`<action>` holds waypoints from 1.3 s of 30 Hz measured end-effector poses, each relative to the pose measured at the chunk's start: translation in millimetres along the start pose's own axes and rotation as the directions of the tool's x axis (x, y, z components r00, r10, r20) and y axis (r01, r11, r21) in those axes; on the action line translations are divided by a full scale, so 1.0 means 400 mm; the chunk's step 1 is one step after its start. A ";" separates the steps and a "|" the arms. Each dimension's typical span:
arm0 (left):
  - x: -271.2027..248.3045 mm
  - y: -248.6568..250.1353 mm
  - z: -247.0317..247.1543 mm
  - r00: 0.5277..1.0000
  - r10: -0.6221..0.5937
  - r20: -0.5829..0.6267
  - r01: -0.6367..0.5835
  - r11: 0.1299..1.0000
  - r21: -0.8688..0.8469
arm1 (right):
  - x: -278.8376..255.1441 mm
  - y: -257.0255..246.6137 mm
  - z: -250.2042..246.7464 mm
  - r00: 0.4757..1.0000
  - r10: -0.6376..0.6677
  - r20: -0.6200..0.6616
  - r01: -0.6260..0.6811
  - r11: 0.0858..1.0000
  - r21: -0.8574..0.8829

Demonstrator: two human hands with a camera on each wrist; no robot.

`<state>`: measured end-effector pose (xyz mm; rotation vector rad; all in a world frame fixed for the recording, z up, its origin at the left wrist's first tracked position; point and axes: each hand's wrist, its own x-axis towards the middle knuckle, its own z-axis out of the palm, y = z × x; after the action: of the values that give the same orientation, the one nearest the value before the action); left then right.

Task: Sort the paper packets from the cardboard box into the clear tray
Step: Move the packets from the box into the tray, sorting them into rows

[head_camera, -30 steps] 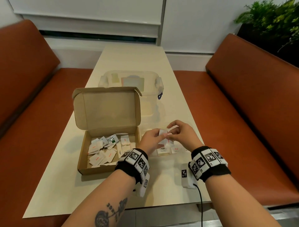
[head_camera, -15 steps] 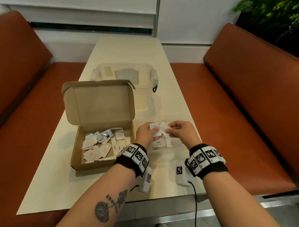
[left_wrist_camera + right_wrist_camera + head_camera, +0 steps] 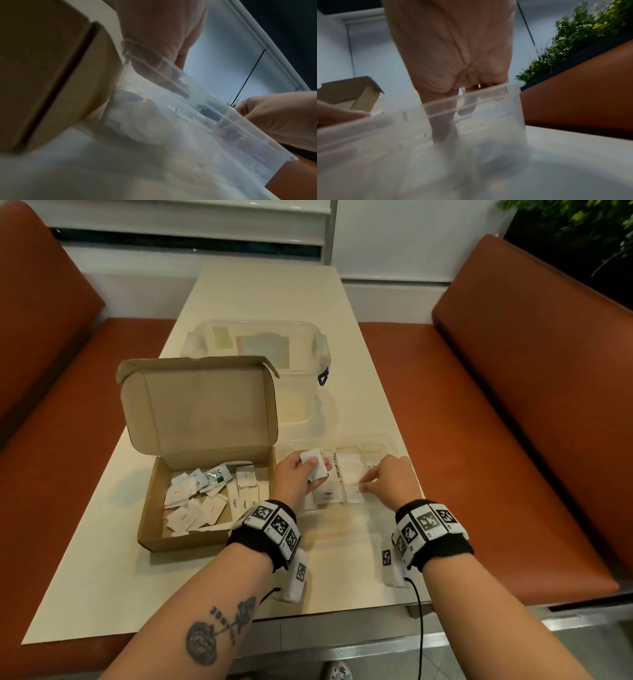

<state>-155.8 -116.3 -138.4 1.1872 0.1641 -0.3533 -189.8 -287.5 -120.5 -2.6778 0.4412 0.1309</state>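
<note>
The open cardboard box [image 3: 209,501] sits left of centre with several white paper packets [image 3: 191,508] inside. Right beside it is the clear tray [image 3: 387,440], divided into compartments that hold packets, one marked Pepper [image 3: 329,494]. My left hand [image 3: 301,474] hovers over the tray's left end and grips a small bunch of white packets [image 3: 313,463]. My right hand [image 3: 387,481] reaches down into a middle compartment, its fingertips [image 3: 443,129] pinching a packet with red print [image 3: 354,496] low in the tray. The wrist views show the tray's rim [image 3: 223,115] [image 3: 471,97] blurred.
A clear lidded storage container [image 3: 257,347] stands behind the box. The box's raised lid [image 3: 202,405] stands upright beside the tray. Orange bench seats [image 3: 496,405] flank the cream table [image 3: 102,577]. A plant [image 3: 573,33] is at the far right.
My right hand has drawn one packet away from the bunch in my left hand and lowered it into the tray. The left hand stayed over the tray's left end.
</note>
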 end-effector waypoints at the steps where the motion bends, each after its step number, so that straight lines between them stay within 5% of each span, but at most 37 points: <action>1: 0.000 0.000 0.000 1.000 -0.001 -0.003 0.001 1.000 -0.002 | -0.001 0.001 0.006 1.000 -0.006 -0.005 0.006 1.000 -0.012; 17: 0.009 -0.002 0.008 0.997 -0.071 -0.013 0.072 0.996 0.044 | -0.006 -0.001 0.028 0.998 -0.062 0.019 0.064 0.996 -0.068; 24: 0.014 0.013 0.001 0.998 0.047 0.052 -0.063 0.926 0.373 | -0.008 -0.065 -0.012 0.976 -0.170 -0.139 0.215 0.871 0.442; 33: 0.006 0.031 -0.016 0.990 0.100 0.097 -0.139 0.737 0.661 | 0.010 -0.085 0.002 0.986 -0.161 -0.049 0.166 0.873 0.458; 39: 0.000 0.039 -0.010 0.987 0.107 0.120 -0.159 0.752 0.640 | -0.001 -0.086 0.015 0.978 -0.201 0.057 0.141 0.837 0.529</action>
<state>-150.1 -107.6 -126.2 1.8662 -0.1302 -0.3380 -179.1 -255.2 -112.5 -2.1421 0.1636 0.0887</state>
